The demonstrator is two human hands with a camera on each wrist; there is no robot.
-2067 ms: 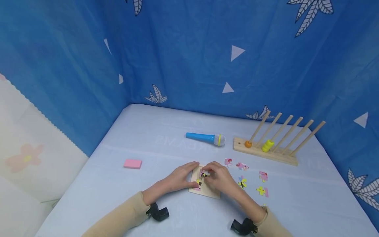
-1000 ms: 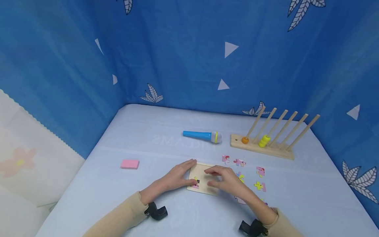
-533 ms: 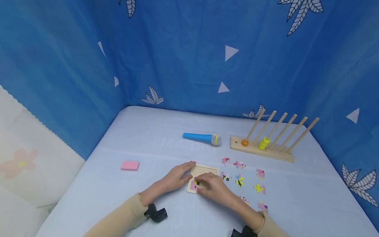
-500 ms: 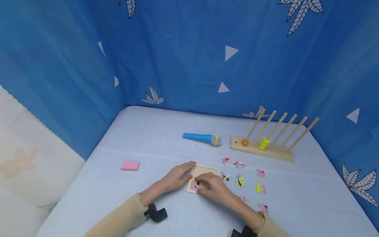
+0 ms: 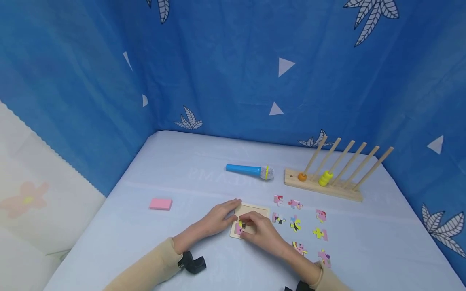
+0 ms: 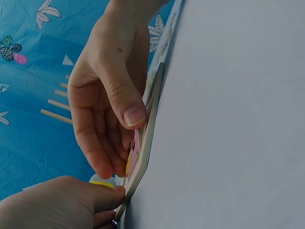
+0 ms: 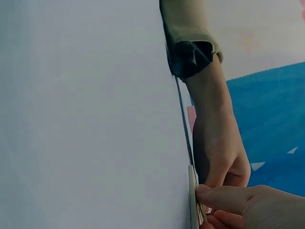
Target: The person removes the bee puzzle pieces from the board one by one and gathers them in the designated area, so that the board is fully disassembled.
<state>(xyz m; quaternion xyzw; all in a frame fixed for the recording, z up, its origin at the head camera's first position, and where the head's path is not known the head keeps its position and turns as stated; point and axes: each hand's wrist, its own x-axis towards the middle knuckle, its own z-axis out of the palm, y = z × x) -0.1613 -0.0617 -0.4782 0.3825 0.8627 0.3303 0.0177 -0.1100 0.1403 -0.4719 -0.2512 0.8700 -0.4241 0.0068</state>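
Note:
In the head view a small square wooden puzzle tray (image 5: pixel 259 209) lies on the table. My left hand (image 5: pixel 214 218) grips its left edge; the left wrist view shows the thumb on the rim. My right hand (image 5: pixel 265 233) reaches over the tray, thumb and fingertips around a pink and yellow puzzle piece (image 5: pixel 238 229) in the lower left corner. In the left wrist view that puzzle piece (image 6: pixel 135 145) appears between the right thumb and fingers, partly hidden. Right of the tray lie several loose puzzle pieces, among them a black-marked piece (image 5: pixel 278 218) and a yellow-and-blue one (image 5: pixel 295 223).
Behind the tray lies a blue toy microphone (image 5: pixel 244 169). A wooden peg stand (image 5: pixel 324 186) with orange and yellow beads is at the back right. On the left sits a pink block (image 5: pixel 160 203). Blue curtain (image 5: pixel 225 72) hangs behind the table.
A black-marked piece has gone from the tray to the table on its right. My right hand has come back to the tray's lower left piece. The left hand stays at the tray's edge.

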